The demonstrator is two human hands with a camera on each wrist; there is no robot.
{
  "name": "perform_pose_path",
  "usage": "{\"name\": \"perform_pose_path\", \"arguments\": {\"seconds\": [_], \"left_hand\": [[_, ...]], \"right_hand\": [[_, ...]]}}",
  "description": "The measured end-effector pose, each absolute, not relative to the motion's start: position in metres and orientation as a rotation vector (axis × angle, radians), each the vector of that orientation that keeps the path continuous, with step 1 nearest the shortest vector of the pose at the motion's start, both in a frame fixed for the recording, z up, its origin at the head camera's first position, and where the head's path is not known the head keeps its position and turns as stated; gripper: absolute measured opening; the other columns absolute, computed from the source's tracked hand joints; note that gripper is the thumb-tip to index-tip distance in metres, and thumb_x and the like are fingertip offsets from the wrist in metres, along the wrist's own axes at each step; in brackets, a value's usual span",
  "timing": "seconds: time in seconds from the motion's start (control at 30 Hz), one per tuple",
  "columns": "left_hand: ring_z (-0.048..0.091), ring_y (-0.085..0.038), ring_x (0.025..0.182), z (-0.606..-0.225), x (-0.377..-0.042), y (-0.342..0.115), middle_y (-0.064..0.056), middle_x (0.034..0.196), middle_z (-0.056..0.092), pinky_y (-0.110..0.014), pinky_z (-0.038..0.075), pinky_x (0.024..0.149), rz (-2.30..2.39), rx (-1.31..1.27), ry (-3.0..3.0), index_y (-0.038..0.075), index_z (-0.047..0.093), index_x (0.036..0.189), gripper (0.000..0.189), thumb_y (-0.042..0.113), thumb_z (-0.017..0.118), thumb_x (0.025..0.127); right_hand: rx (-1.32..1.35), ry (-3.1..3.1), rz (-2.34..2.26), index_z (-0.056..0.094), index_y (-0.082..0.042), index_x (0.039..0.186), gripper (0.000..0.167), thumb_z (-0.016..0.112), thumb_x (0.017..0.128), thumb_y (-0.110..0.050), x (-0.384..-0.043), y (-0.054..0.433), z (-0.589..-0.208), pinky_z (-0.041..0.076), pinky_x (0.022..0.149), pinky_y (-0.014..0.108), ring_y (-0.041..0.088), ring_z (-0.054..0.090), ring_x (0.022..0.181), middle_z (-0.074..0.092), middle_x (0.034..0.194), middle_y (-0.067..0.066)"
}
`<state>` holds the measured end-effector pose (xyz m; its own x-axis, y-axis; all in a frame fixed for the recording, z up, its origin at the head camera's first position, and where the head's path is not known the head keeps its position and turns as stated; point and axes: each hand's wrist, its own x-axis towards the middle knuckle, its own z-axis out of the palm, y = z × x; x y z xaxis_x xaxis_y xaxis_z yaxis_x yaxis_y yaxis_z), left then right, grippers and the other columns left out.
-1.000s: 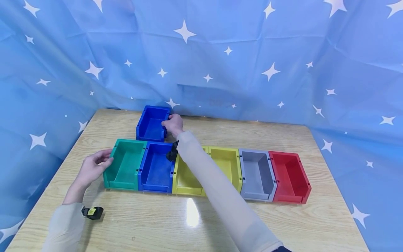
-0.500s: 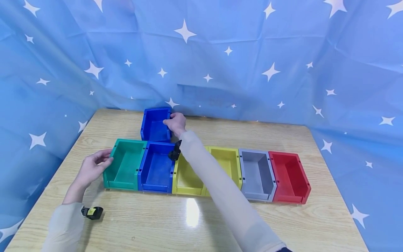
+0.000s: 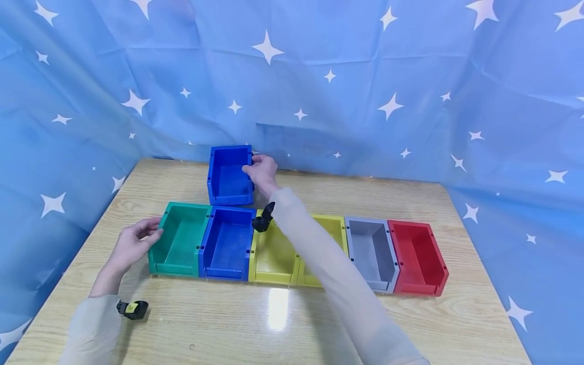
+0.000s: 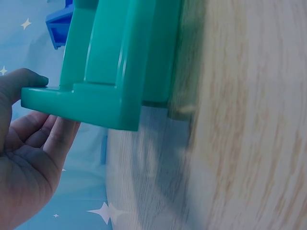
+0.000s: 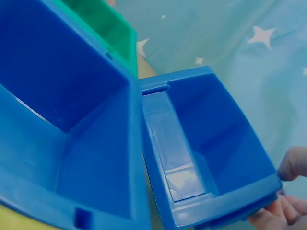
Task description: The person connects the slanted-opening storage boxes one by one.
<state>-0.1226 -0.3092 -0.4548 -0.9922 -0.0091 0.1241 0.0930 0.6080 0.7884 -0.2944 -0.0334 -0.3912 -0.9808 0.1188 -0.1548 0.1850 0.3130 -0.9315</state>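
Note:
My right hand (image 3: pixel 262 171) pinches the right side wall of a blue storage bin (image 3: pixel 230 175) behind the row, thumb inside and fingers outside. This bin is raised at the back, its opening tipped toward me. In the right wrist view its front lip (image 5: pixel 175 153) sits close against the blue bin of the row (image 5: pixel 98 158). At the row's left end, my left hand (image 3: pixel 134 244) holds the outer wall of a green bin (image 3: pixel 182 238). The left wrist view has the thumb (image 4: pixel 31 76) over the rim and the fingers (image 4: pixel 62 136) against the outside.
Rightward from the green and blue bins, the row continues with two yellow bins (image 3: pixel 276 256), a grey bin (image 3: pixel 371 248) and a red bin (image 3: pixel 417 253). They stand side by side on a wooden table (image 3: pixel 219 319). A blue star-patterned curtain (image 3: pixel 319 101) hangs behind the table.
The right hand has moved up and slightly right with the blue bin, which now tips toward me. My left hand stays on the green bin.

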Motion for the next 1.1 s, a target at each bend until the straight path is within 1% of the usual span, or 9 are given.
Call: {"name": "perform_pose_path", "arguments": {"seconds": [0.17,0.37,0.57,0.67,0.9,1.1], "left_hand": [[0.047,0.014,0.083,-0.456,-0.126,-0.307,-0.021,0.101,0.059,-0.004,0.042,0.069,-1.338,-0.094,-2.703,-0.012,0.054,0.121,0.034,0.010,0.054,0.095],[0.047,0.014,0.083,-0.457,-0.130,-0.303,-0.020,0.100,0.059,-0.004,0.042,0.069,-1.343,-0.109,-2.698,-0.012,0.055,0.120,0.033,0.010,0.054,0.095],[0.046,0.015,0.083,-0.455,-0.132,-0.303,-0.022,0.102,0.059,-0.004,0.042,0.069,-1.358,-0.098,-2.718,-0.011,0.053,0.122,0.035,0.012,0.053,0.096],[0.045,0.016,0.084,-0.455,-0.133,-0.304,-0.024,0.104,0.058,-0.004,0.042,0.070,-1.359,-0.095,-2.730,-0.011,0.053,0.123,0.036,0.013,0.053,0.096],[0.047,0.015,0.083,-0.456,-0.133,-0.306,-0.021,0.101,0.059,-0.004,0.042,0.069,-1.345,-0.112,-2.717,-0.011,0.054,0.122,0.036,0.012,0.054,0.095],[0.046,0.016,0.083,-0.455,-0.133,-0.309,-0.020,0.100,0.059,-0.003,0.041,0.070,-1.337,-0.115,-2.716,-0.012,0.054,0.121,0.035,0.011,0.055,0.095]], "right_hand": [[0.296,2.509,-1.772,0.061,-0.005,0.117,0.034,0.070,0.085,-0.012,-0.298,-0.015,-0.381,0.054,0.073,0.028,0.019,0.062,0.083,0.065,0.098,0.007],[0.288,2.479,-1.819,0.063,-0.006,0.114,0.032,0.070,0.084,-0.010,-0.299,0.013,-0.369,0.053,0.072,0.028,0.019,0.058,0.084,0.063,0.098,0.008],[0.275,2.476,-1.815,0.062,-0.007,0.118,0.035,0.069,0.084,-0.011,-0.297,0.046,-0.356,0.052,0.077,0.029,0.019,0.057,0.090,0.062,0.103,0.008],[0.272,2.474,-1.825,0.061,-0.006,0.119,0.037,0.069,0.084,-0.009,-0.295,0.062,-0.350,0.051,0.077,0.028,0.019,0.056,0.090,0.061,0.104,0.008],[0.266,2.505,-1.845,0.061,-0.005,0.120,0.038,0.067,0.082,-0.005,-0.288,0.102,-0.340,0.050,0.073,0.027,0.017,0.055,0.085,0.059,0.096,0.007],[0.274,2.532,-1.844,0.060,-0.005,0.121,0.039,0.064,0.083,-0.003,-0.276,0.135,-0.329,0.049,0.066,0.024,0.015,0.054,0.078,0.058,0.089,0.005]]}}
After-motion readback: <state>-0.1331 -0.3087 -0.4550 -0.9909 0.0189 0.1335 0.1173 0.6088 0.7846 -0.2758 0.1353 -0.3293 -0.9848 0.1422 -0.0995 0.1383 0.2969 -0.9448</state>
